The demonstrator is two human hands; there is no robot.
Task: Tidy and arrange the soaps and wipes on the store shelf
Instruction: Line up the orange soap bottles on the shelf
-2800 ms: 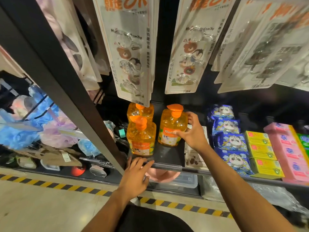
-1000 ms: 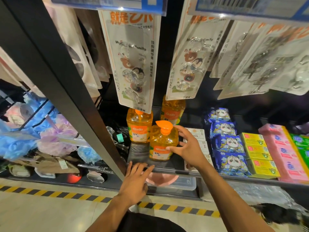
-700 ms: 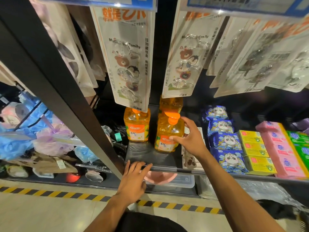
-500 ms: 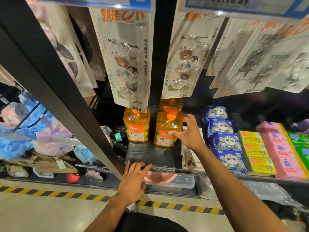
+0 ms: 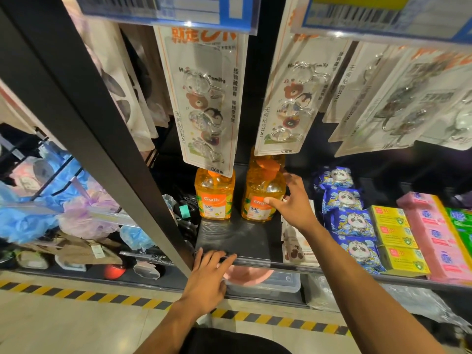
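A dark store shelf (image 5: 235,236) runs across the middle of the view, with a bare patch at its front left; a black upright post (image 5: 76,111) slants past its left end; cards of cartoon hooks (image 5: 204,98) hang above, under blue-edged price labels (image 5: 166,8); beyond the post lie blue and lilac bath puffs (image 5: 25,221); the pale floor (image 5: 63,328) below carries a yellow-and-black striped tape (image 5: 76,295), and a pink basin (image 5: 245,274) sits under the shelf edge.

Two orange soap bottles stand side by side near the back of the bare patch, labels forward: the left bottle (image 5: 214,198) alone, the right bottle (image 5: 263,195) with its orange pump showing and another orange bottle just behind it; to the right come white packs (image 5: 296,241), a row of blue panda wipes (image 5: 352,221), yellow soap boxes (image 5: 393,236), pink packs (image 5: 439,238) and green packs (image 5: 462,221).

The right hand (image 5: 293,205) holds the right bottle, thumb on its label, fingers round its far side; the left hand (image 5: 207,279) rests flat on the shelf's front edge, fingers straight, gripping nothing.
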